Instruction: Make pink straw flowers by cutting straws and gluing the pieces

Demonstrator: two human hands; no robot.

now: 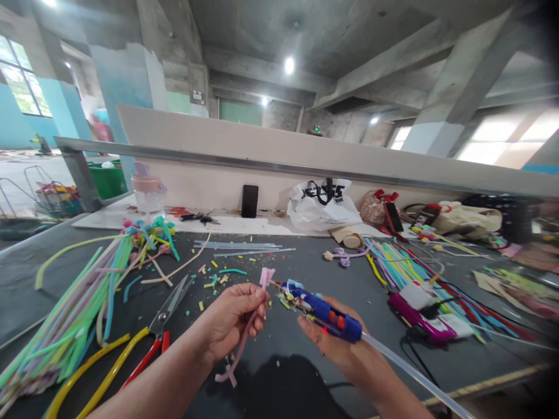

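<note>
Between the thumb and fingers of my left hand (240, 308) is a pink chenille stem (244, 343). Its upper end forms a small pink bundle, and the forked lower end hangs down. My right hand (345, 355) is wrapped round a blue hot glue gun (321, 308), spattered with dried glue near the front. The nozzle points left, close beside the pink bundle; whether they touch I cannot tell. A long clear glue stick (410, 369) runs out of the gun's rear. Left of my hands, scissors (163, 317) with yellow and red handles lie with their blades partly apart.
Coloured chenille stems (82, 302) lie bundled at left, with more stems (397, 262) at right. A magenta glue gun (419, 320) rests near those. Clear glue sticks (244, 247) and scraps lie mid-table. Along the back stand a cup (147, 195), a phone (250, 201) and a white bag (323, 206).
</note>
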